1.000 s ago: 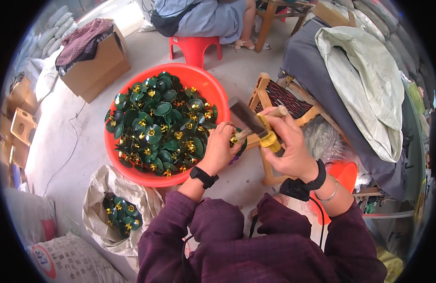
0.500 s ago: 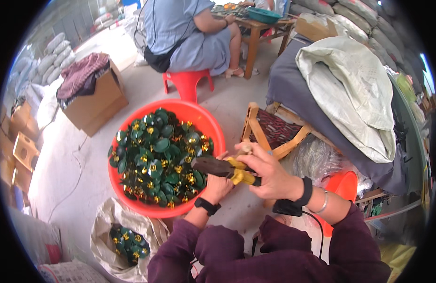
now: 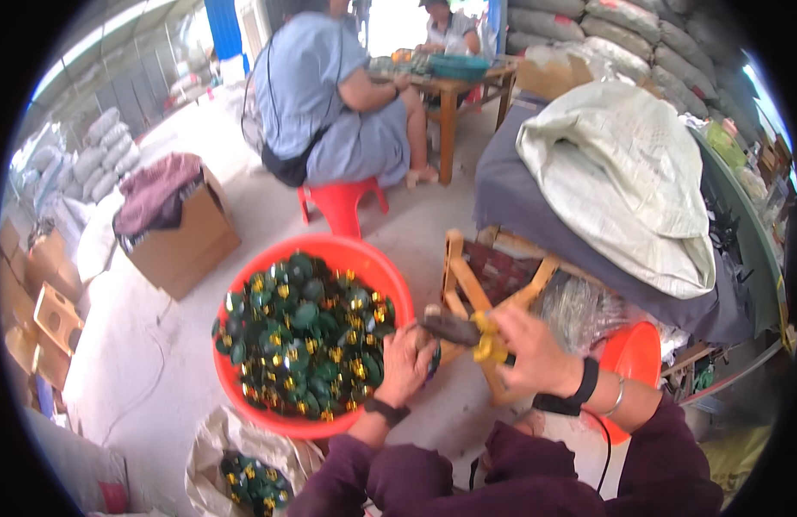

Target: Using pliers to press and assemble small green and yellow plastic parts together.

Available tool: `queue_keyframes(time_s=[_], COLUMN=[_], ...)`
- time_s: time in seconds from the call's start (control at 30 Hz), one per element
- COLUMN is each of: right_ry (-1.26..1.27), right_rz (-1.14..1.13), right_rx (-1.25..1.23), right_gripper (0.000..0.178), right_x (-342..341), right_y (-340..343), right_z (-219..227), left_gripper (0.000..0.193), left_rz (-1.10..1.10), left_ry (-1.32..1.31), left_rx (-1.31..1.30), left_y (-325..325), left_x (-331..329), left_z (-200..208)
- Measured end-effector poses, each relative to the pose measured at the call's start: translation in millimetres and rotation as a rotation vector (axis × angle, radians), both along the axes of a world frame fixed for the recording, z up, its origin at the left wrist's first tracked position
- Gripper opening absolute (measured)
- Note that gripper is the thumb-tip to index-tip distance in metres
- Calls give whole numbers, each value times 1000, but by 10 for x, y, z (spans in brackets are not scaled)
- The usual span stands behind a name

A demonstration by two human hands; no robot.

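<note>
My right hand [image 3: 536,355] is closed round a pair of pliers [image 3: 454,329] with dark jaws and yellow handles. The jaws point left, meeting the fingers of my left hand [image 3: 407,366]. That hand is curled, and the edge of a dark green disc [image 3: 434,360] shows beside its fingers; most of the piece is hidden. Just left of it, a red basin [image 3: 402,284] holds a heap of dark green discs with shiny gold parts [image 3: 304,345]. More of the same pieces lie in an open whitish sack [image 3: 211,448] below the basin.
A wooden folding stool [image 3: 476,293] stands beyond my right hand, near a cloth-covered bench [image 3: 502,172] bearing a white sack [image 3: 622,164]. Ahead, a person in blue [image 3: 304,77] sits on a red stool [image 3: 342,202] at a wooden table [image 3: 450,90]. A cardboard box [image 3: 187,246] stands left.
The view has tilted up, showing more of the far table and another person there. My hands have moved slightly right in the picture, and the pliers' jaws have come to my left fingers.
</note>
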State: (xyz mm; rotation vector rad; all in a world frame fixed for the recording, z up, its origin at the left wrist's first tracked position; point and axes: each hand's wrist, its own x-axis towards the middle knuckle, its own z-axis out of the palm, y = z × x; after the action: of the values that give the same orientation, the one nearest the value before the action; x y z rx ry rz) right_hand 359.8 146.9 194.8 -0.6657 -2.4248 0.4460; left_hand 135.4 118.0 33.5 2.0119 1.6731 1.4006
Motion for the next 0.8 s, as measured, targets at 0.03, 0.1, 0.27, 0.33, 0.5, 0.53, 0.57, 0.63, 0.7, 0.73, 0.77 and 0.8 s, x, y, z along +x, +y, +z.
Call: queue_keyframes(time_s=[0.03,0.1,0.27,0.33,0.5,0.53,0.57,0.63,0.7,0.73,0.77,0.8], right_ry=[72,177,199,259,494,544,560,569,571,575,564,550], right_rz=[40,167,322,276,300,261,259,222,171,178,179,164], right_rx=[-13,-75,-280,-293,-214,-186,-186,-204,-218,-223,-249,-271], right_gripper=[58,57,62,62,47,47,47,47,50,50,50,51], right_x=[-39,-262,-706,-743,-626,-524,-480,-334,-202,-175,-168,-167], right_y=[-16,-80,-242,-370,-393,-337,-344,-394,-413,-428,-457,-488], right_z=[-5,-39,-567,-524,-142,-118,-100,-101,-122,-146,-155,-175], left_gripper=[27,33,38,37,5,10,15,22,25,31,31,33], left_rz=[1,-6,-22,-113,337,444,631,967,1138,1199,1324,1419], left_ry=[30,-74,80,-149,-426,-586,-553,-543,-516,-419,-244,-61], left_rx=[19,-49,-238,-238,4,-44,-38,20,-3,-137,-338,-544], left_y=[1,-90,-175,-348,-1003,-1208,-1530,-2194,-2784,-3053,-3300,-3318], left_x=[30,16,-160,-164,-911,-989,-1399,-1830,-2116,-2197,-2360,-2417], left_z=[15,-137,-15,132,71,243,-2,-232,-491,-571,-773,-799])
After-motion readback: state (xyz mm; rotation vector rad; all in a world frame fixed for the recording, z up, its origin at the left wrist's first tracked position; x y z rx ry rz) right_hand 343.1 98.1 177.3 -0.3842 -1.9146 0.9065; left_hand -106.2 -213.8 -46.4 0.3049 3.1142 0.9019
